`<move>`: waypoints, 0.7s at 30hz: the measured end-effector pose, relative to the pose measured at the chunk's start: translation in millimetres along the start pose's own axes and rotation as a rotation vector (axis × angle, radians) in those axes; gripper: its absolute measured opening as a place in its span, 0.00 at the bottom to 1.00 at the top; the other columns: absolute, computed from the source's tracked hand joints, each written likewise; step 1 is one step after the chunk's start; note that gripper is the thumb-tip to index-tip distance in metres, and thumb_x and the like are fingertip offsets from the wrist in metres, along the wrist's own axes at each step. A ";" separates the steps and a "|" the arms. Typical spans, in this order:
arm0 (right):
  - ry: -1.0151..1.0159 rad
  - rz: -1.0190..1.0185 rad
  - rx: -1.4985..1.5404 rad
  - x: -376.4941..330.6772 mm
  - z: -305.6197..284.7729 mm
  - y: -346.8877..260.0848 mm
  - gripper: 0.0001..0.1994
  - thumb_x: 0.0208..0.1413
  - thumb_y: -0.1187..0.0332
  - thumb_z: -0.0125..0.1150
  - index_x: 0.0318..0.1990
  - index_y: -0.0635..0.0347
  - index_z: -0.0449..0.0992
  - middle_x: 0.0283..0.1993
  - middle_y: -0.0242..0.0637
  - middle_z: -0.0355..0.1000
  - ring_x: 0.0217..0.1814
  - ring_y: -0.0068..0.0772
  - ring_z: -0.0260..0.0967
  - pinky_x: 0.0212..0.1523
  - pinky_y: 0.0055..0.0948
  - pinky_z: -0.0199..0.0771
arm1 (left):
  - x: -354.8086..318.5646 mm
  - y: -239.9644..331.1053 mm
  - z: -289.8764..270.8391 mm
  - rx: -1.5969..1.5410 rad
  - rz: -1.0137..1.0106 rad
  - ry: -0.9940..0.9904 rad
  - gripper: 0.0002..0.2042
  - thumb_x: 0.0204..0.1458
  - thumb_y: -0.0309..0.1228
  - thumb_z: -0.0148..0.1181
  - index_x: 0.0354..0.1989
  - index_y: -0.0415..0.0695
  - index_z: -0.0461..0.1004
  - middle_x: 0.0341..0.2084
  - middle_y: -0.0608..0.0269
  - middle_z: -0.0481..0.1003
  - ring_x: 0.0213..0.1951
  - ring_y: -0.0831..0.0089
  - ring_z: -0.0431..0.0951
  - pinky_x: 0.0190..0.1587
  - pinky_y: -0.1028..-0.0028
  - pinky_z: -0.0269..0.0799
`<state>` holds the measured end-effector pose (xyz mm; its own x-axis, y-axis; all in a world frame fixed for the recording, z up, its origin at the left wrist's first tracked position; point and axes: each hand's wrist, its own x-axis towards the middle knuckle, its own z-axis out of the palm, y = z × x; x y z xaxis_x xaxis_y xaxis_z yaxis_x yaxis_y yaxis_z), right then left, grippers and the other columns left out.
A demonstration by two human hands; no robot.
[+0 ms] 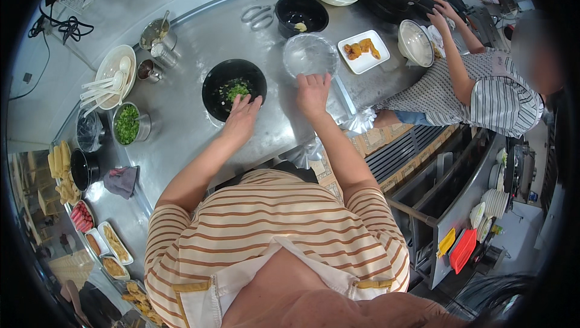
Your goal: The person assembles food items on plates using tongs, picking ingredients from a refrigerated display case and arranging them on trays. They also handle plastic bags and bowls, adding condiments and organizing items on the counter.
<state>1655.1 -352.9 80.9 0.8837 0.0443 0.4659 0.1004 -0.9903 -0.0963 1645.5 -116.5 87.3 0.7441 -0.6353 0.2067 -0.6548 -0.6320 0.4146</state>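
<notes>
Black bowl (212, 89) with chopped greens (237, 90) stands left of centre in the frame. Over its near rim the left hand (241, 117) has its grip loosely spread; an uneven push there could tip the bowl. At upper centre, the right hand (313, 93) touches the near edge of a clear plastic bowl (309, 55); whether this grip pinches, I cannot tell. Careless pressing may bend or slide it. Close by, a deep black bowl (290, 6) and a white tray (348, 65) limit its way; scissors (261, 11) lie farther up.

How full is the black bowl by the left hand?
Mostly empty: the black bowl shows bare inner sides around some chopped greens.
</notes>
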 end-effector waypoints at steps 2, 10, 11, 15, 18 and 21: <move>0.013 0.010 0.017 -1.1 1.0 1.3 0.11 0.40 0.73 0.54 0.36 0.55 0.72 0.31 0.35 0.69 0.43 0.38 0.66 0.55 0.54 0.52 | 12.6 5.9 3.9 -0.024 0.034 -0.028 0.25 0.45 0.19 0.51 0.55 0.35 0.59 0.43 0.43 0.71 0.56 0.49 0.64 0.63 0.54 0.48; 0.050 0.008 0.117 2.9 -3.2 -12.0 0.08 0.40 0.74 0.55 0.32 0.56 0.70 0.29 0.37 0.68 0.41 0.39 0.64 0.55 0.56 0.51 | 27.1 17.0 15.8 -0.015 0.048 -0.002 0.22 0.48 0.22 0.52 0.54 0.34 0.61 0.43 0.42 0.71 0.54 0.48 0.65 0.60 0.54 0.54; 0.046 0.005 0.114 3.3 -0.8 -12.0 0.08 0.40 0.73 0.55 0.31 0.56 0.70 0.29 0.37 0.68 0.41 0.39 0.64 0.55 0.56 0.51 | 25.0 18.7 16.5 -0.022 0.032 0.002 0.22 0.48 0.21 0.51 0.54 0.34 0.61 0.43 0.42 0.71 0.54 0.48 0.65 0.59 0.54 0.56; 0.062 0.005 0.090 5.6 7.7 -11.0 0.07 0.40 0.73 0.55 0.31 0.56 0.70 0.28 0.36 0.68 0.40 0.39 0.64 0.55 0.56 0.51 | 16.3 21.4 9.7 0.006 -0.023 0.002 0.22 0.47 0.19 0.47 0.54 0.36 0.61 0.43 0.41 0.71 0.53 0.48 0.67 0.57 0.58 0.61; -0.001 -0.005 0.080 7.9 1.5 -12.5 0.09 0.40 0.74 0.54 0.33 0.57 0.70 0.30 0.37 0.68 0.43 0.40 0.64 0.56 0.56 0.50 | -1.3 -3.9 7.6 0.030 -0.126 -0.021 0.22 0.46 0.18 0.45 0.54 0.37 0.62 0.43 0.41 0.71 0.53 0.47 0.67 0.55 0.59 0.63; 0.087 0.013 0.104 8.0 -6.7 -15.9 0.14 0.39 0.75 0.54 0.39 0.58 0.70 0.39 0.41 0.67 0.50 0.43 0.61 0.57 0.57 0.47 | -0.7 -32.3 -20.9 0.119 -0.248 0.000 0.23 0.44 0.17 0.47 0.53 0.34 0.62 0.44 0.40 0.71 0.53 0.49 0.68 0.59 0.58 0.58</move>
<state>1657.5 -337.7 92.0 0.8426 0.0158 0.5383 0.1404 -0.9714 -0.1913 1668.9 -86.4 92.3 0.8835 -0.4549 0.1118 -0.4637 -0.8157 0.3458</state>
